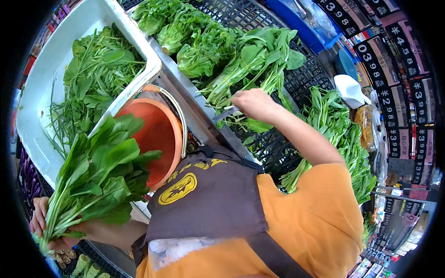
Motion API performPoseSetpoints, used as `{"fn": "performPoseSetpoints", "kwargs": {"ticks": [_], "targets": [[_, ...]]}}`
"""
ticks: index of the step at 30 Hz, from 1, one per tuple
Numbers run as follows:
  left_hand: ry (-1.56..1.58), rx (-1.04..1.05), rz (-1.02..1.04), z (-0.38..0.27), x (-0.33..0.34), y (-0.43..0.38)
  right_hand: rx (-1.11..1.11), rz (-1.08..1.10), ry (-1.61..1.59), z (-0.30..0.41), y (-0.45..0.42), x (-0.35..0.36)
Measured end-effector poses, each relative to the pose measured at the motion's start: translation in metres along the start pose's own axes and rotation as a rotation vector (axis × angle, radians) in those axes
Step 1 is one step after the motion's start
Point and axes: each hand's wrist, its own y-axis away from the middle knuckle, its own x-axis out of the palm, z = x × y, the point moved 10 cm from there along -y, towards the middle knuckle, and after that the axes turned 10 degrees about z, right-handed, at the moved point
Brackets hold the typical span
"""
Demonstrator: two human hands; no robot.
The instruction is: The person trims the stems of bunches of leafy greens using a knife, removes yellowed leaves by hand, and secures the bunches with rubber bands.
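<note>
At the lower left, my left hand (41,222) is closed round the stem ends of a large bunch of leafy greens (100,166), whose leaves reach over an orange-red bucket (158,135). My right hand (253,106) is closed on a knife, its blade (226,114) pointing left. That hand is beside the stems of another leafy bunch (250,59), which lies on a black plastic crate; whether the fingers touch those stems I cannot tell. Past the bucket, a big white tub (38,114) holds loose cut leaves and stems (97,73).
Heads of green lettuce (198,52) lie along the crate's edge (250,14). More long-stemmed greens (333,128) are at the right, near a white scoop (349,91) and a blue tray (313,31). A metal rim (187,80) runs between tub and crate. Purple eggplants (29,173) lie far left.
</note>
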Motion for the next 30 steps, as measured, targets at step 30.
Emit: {"fn": "performPoseSetpoints", "kwargs": {"ticks": [30], "targets": [[-0.005,-0.138,0.199,0.061,0.044,-0.029,-0.644,-0.653,-0.91,0.027,-0.005,-0.455]]}}
